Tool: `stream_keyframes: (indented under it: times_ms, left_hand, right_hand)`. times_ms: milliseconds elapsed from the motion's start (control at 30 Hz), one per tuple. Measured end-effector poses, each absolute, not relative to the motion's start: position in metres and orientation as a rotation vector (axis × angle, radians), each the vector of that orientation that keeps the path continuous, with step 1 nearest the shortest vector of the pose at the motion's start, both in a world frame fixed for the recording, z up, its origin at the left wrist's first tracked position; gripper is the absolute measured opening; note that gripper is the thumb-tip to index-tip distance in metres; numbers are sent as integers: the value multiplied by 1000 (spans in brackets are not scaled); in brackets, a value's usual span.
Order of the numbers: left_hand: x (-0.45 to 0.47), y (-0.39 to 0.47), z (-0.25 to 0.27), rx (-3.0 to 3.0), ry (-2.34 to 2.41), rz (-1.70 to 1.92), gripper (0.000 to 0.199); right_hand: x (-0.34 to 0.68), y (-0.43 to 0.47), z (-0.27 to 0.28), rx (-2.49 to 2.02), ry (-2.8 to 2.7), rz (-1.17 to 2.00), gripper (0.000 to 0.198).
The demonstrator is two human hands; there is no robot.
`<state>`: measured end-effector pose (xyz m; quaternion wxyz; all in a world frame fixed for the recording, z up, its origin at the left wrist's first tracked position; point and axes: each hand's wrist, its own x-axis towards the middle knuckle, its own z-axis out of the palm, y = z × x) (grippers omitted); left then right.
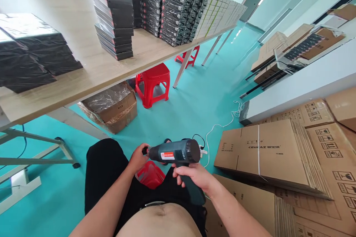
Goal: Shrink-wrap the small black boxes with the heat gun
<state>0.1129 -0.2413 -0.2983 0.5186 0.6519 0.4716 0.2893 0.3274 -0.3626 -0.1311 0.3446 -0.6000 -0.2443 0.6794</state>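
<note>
A dark grey heat gun (175, 151) with an orange-and-white label lies sideways across my lap, its nozzle pointing left. My right hand (191, 176) is wrapped round its handle. At the nozzle end, my left hand (138, 158) is closed with its fingers on the tip; whatever small piece is between them is partly hidden. Beneath the gun, between my legs, a red plastic stool (151, 175) shows.
Stacks of black boxes (119, 14) and film-wrapped packs (36, 50) stand on the wooden table (116, 70). Below are an open carton (119, 113) and a red stool (154, 81). Flattened cartons (261, 148) fill the right side. A white cable (219, 125) crosses the floor.
</note>
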Motion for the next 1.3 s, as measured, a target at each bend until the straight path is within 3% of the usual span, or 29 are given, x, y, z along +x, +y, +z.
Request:
stream_keyframes:
  times_ms: [600, 1300]
  left_hand:
    - [110, -238, -324, 1676, 1161, 708, 36]
    - [103, -231, -325, 1557, 1208, 701, 35]
  right_hand:
    - [313, -349, -132, -1609, -688, 1715, 26]
    - [351, -363, -149, -1655, -560, 1618, 28]
